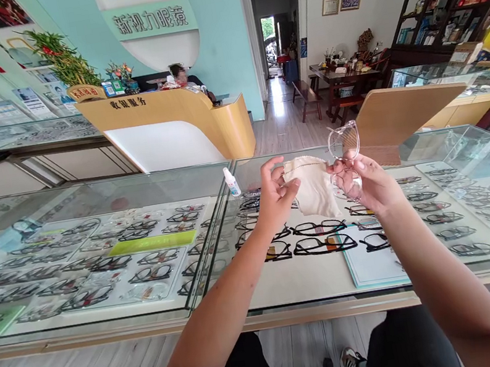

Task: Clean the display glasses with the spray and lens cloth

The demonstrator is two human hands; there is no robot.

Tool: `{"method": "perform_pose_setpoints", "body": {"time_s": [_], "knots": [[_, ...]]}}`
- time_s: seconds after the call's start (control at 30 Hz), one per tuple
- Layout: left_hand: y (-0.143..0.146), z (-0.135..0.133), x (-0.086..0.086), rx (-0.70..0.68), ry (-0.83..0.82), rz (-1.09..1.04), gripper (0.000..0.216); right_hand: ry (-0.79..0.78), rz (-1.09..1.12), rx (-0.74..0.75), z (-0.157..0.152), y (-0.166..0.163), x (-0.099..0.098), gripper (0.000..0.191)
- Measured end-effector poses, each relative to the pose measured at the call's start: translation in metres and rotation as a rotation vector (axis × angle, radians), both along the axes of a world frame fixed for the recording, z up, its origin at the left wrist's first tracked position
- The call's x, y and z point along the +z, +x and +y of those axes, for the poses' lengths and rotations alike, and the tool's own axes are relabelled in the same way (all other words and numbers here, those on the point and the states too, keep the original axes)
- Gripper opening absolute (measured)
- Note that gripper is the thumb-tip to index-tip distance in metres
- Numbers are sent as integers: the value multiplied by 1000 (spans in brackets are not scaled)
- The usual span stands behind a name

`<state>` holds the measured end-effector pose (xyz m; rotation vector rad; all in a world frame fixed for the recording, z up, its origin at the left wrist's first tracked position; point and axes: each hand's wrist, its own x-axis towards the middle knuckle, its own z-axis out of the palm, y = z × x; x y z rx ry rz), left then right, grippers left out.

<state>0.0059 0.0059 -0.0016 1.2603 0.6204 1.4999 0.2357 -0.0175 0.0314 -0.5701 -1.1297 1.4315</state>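
My left hand point(275, 194) pinches the left edge of a cream cleaning cloth point(312, 188), which hangs between my two hands above the glass counter. In my right hand point(374, 184) is a pair of clear-framed eyeglasses point(344, 140), held upright on end, one lens above the other. The fingers close around the middle of the frame. The cloth's right edge comes up against the glasses and the right fingertips; whether those fingers also grip it I cannot tell. A small white spray bottle point(232, 183) stands on the counter to the left of my left hand.
Under the glass top of the display case point(227, 302), several rows of eyeglasses point(325, 245) lie on white boards. A brown wooden panel point(407, 115) rises behind my right hand. Further back, a person point(183, 78) sits behind the cashier desk point(235, 125).
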Motion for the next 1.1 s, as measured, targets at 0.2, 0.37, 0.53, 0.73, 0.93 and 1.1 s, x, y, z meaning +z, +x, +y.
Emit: {"method": "perform_pose_setpoints", "body": {"time_s": [0.2, 0.37, 0.53, 0.73, 0.93, 1.1], "knots": [[-5, 2, -1, 24, 95, 233, 29, 36, -17, 46, 5, 7, -6, 33], [-7, 3, -1, 81, 115, 266, 29, 32, -27, 8, 4, 11, -3, 35], [-9, 6, -2, 102, 149, 359, 28, 43, -27, -10, 5, 17, 0, 35], [-13, 11, -3, 144, 226, 400, 27, 65, 8, 6, 7, 19, 0, 32], [-16, 11, 3, 156, 194, 362, 36, 89, 12, 25, 10, 18, 1, 28], [-13, 14, 3, 56, 88, 215, 47, 91, 15, 48, 15, 16, -7, 26]]}}
